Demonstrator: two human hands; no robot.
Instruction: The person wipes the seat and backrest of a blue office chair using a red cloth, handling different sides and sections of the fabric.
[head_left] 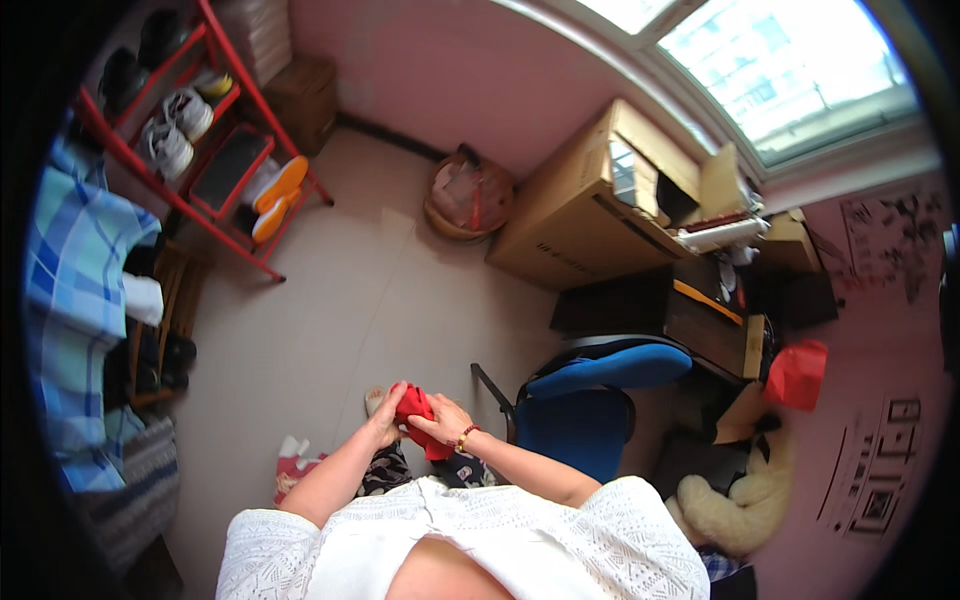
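A small bundle of red cloth [412, 404] is held between my two hands in front of my waist. My left hand [386, 418] grips its left side, with the fingers pointing away from me. On the other side, my right hand [447, 420] closes over the cloth, thumb across it, with a beaded bracelet on the wrist. Part of the red cloth hangs below the right hand. What the cloth is exactly cannot be made out. Dark patterned fabric [385, 470] shows beneath my hands.
A blue office chair [570, 430] stands close on my right, beside a dark desk [640, 300]. A large cardboard box [560, 220] and a round basket [468, 200] are ahead. At far left are a red shoe rack [200, 130] and blue checked bedding [80, 300].
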